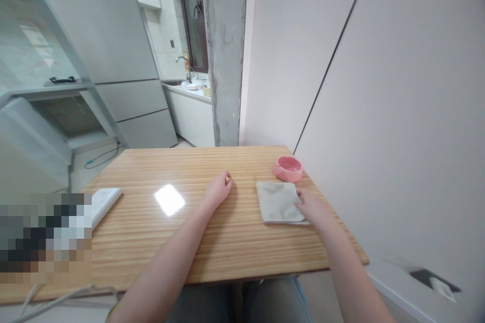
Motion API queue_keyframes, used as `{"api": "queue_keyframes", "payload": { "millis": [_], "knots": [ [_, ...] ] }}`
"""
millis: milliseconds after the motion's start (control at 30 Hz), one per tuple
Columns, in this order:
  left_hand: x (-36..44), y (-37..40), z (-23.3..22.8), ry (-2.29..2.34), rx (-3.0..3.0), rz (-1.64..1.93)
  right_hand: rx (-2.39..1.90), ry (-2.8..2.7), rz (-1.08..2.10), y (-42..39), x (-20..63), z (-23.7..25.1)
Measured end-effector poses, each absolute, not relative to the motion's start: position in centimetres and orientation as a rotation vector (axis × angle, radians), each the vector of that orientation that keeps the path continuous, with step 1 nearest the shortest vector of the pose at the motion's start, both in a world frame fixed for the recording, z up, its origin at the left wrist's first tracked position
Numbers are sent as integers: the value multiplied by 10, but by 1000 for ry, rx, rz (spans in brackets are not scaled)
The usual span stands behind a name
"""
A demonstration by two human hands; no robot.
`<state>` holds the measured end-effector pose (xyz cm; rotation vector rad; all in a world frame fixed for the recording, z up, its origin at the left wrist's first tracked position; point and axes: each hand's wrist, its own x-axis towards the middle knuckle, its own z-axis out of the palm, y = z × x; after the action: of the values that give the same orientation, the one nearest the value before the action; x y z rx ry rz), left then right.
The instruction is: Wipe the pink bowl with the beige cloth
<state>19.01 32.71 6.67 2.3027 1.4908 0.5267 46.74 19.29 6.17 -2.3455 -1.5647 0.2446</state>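
A folded light grey cloth (278, 203) lies flat on the right part of the wooden table (151, 247). At its right edge is my right hand (311, 208), thumb and fingers closed on the cloth's upper right side, where a corner looks slightly lifted. My left hand (220, 187) rests on the table to the left of the cloth, apart from it. Its fingers are loosely curled in, and a small gap between thumb and fingers shows only wood colour. Just beyond the cloth stands a pink faceted ashtray (288, 169).
On the left side of the table are a white flat box (108, 197) and a blurred-out patch. White cables (71, 292) hang near the front left edge. A pale wall (379, 111) borders the table's right side. Behind are a fridge (129, 50) and a sink counter (193, 111).
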Motion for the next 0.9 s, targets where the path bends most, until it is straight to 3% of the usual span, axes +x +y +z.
{"api": "queue_keyframes", "payload": {
  "millis": [200,400,633,900],
  "knots": [
    [194,320,72,1440,2355,432,-2652,-1542,184,167,532,73],
    [190,323,71,1342,2402,417,-2551,-1352,-163,190,470,99],
    [187,325,65,1105,2463,413,-1445,-1853,462,281,332,76],
    [195,325,59,1176,2478,372,-1359,-1787,579,298,316,44]
  ]
}}
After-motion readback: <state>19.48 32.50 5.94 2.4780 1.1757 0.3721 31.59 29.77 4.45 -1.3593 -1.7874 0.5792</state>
